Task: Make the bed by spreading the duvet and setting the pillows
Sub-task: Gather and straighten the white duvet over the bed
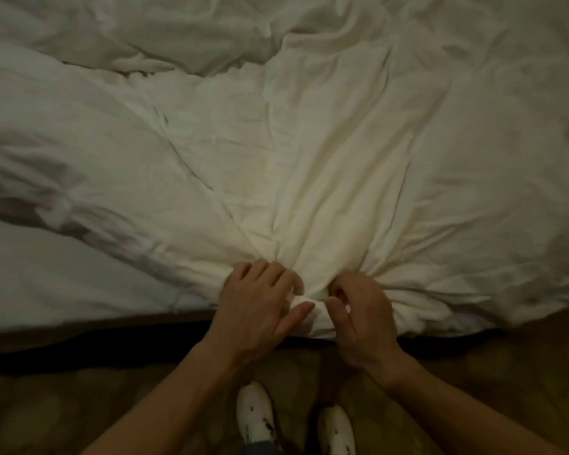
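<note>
White cotton, soft and full of creases, is what you are handling: the duvet [309, 159] covers almost the whole view, from 9 o'clock to 3 o'clock, and its near edge is gathered into a bunch at about 6 o'clock, at the edge of the bed. Your left hand [263, 300] lies on this bunch with the fingers curled into the cloth and the thumb reaching under the fold, so it grips the duvet. Your right hand [358, 310], just beside it at 5 o'clock, has its fingers bent round the same gathered edge and also holds it. The folds run like rays from your hands toward 12 o'clock, which suggests the cloth is under pull. I judge the duvet to be light but bulky, limp, and not slippery; it will not keep a shape, so one grip point only drags a ridge. It is better to take hold at the hem, with the hands well apart. At 8 o'clock a flat sheet [46, 274] lies uncovered. No pillows are visible. Below, your white shoes [255, 412] stand on the floor.
</note>
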`<state>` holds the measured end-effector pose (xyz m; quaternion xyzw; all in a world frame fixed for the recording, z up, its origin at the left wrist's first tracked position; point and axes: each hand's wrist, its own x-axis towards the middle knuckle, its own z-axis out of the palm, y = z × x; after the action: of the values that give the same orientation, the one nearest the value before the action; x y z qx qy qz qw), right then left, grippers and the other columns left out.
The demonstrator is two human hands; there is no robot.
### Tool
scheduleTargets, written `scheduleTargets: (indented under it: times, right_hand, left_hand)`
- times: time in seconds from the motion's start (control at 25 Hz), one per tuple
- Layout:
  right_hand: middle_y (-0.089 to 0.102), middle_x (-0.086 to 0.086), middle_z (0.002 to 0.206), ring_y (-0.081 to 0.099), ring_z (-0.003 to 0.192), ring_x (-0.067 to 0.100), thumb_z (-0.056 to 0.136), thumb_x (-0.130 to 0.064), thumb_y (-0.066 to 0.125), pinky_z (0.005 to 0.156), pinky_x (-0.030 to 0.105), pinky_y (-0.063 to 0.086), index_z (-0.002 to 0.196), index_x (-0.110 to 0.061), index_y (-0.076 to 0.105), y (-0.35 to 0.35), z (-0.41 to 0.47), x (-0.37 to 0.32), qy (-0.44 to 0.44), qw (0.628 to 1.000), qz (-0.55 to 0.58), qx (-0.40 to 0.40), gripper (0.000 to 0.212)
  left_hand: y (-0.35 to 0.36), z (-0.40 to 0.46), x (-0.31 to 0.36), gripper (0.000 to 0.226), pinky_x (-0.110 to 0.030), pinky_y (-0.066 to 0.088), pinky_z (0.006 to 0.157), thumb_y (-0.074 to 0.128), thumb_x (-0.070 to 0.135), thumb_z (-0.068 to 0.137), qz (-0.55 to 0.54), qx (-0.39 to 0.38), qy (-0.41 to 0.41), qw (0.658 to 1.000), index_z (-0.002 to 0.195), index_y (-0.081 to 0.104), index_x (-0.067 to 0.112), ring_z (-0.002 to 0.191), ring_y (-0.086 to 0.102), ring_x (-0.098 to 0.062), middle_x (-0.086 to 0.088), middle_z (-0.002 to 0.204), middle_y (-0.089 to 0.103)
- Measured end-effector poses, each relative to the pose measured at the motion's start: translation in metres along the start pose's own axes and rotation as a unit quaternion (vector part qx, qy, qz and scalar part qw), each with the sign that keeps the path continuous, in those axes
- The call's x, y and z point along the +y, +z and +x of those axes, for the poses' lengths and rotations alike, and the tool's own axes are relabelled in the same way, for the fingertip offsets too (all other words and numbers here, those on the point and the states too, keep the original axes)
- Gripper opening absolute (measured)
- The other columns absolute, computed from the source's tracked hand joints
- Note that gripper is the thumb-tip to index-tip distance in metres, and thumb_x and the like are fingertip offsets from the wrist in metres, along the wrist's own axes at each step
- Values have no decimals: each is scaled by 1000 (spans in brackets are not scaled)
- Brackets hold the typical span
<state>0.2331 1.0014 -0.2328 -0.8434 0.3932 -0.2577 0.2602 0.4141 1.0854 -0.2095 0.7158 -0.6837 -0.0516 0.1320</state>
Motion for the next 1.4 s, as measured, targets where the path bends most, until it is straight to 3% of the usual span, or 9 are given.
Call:
scheduleTargets:
  times: [0.2, 0.36, 0.56, 0.68, 0.88, 1.04, 1.24, 1.32, 1.4]
  right_hand:
    - [60, 5, 95, 55, 86, 20, 102, -60, 24, 73, 42, 46, 102, -5, 63, 17, 10, -77, -77, 991, 112, 5, 67]
    - [59, 9, 113, 57, 102, 24, 102, -59, 26, 86, 42, 49, 118, -2, 58, 69, 28, -144, -99, 979, 180, -15, 68]
    - [58, 18, 132, 55, 123, 28, 102, -61, 24, 105, 39, 44, 134, 2, 52, 134, 49, -191, -106, 974, 188, -68, 76]
    - [52, 21, 142, 46, 133, 25, 102, -61, 25, 116, 28, 29, 141, 3, 46, 160, 71, -186, -110, 984, 119, -69, 78]
    - [48, 21, 146, 40, 136, 24, 101, -63, 25, 118, 24, 20, 144, 2, 43, 175, 130, -147, -89, 994, 19, -56, 80]
    - [57, 19, 138, 52, 127, 29, 100, -67, 20, 113, 31, 31, 138, 0, 53, 176, 179, -119, -48, 999, -4, -24, 84]
    - [59, 21, 134, 53, 126, 27, 103, -59, 25, 114, 33, 35, 133, 5, 56, 173, 163, -126, -32, 999, 16, 17, 77]
    - [59, 21, 129, 52, 122, 28, 104, -55, 24, 111, 27, 34, 128, 6, 59, 164, 132, -136, -6, 998, -4, 59, 73]
    - [55, 15, 125, 50, 115, 29, 104, -53, 24, 105, 33, 37, 125, 3, 60, 157, 97, -147, 22, 994, -53, 91, 70]
  left_hand:
    - [-74, -62, -56, 52, -43, 38, 91, 40, 49, 96, 64, 44, -55, 996, 121, 62, 8, 112, 54, -32, -13, 125, 60]
    - [-94, -92, -119, 54, -47, 41, 96, 33, 48, 100, 88, 44, -108, 989, 129, 55, 9, 120, 53, -34, -16, 132, 56]
    - [-84, -86, -187, 61, -47, 33, 110, 31, 48, 100, 83, 52, -100, 990, 143, 47, 8, 139, 38, -28, -15, 149, 43]
    - [-81, -68, -221, 66, -52, 22, 116, 25, 51, 100, 96, 34, -55, 993, 148, 39, 9, 145, 29, -27, -12, 155, 35]
    - [-68, -4, -266, 76, -51, 13, 119, 18, 62, 97, 87, -38, 36, 995, 151, 33, 11, 146, 26, -29, -13, 156, 33]
    - [-47, 51, -287, 85, -46, 10, 119, 17, 70, 92, 59, -60, 72, 994, 154, 25, 12, 147, 20, -29, -13, 159, 27]
    - [-23, 56, -299, 94, -49, 30, 110, 45, 76, 83, 43, 27, 135, 990, 139, 47, 1, 130, 44, -36, -19, 140, 50]
    - [-20, 61, -301, 85, -48, 35, 102, 46, 74, 85, 50, 47, 138, 988, 131, 53, 2, 121, 50, -35, -16, 131, 56]
    - [-21, 67, -301, 78, -47, 38, 95, 41, 71, 89, 47, 60, 138, 988, 124, 56, 3, 114, 53, -34, -14, 124, 59]
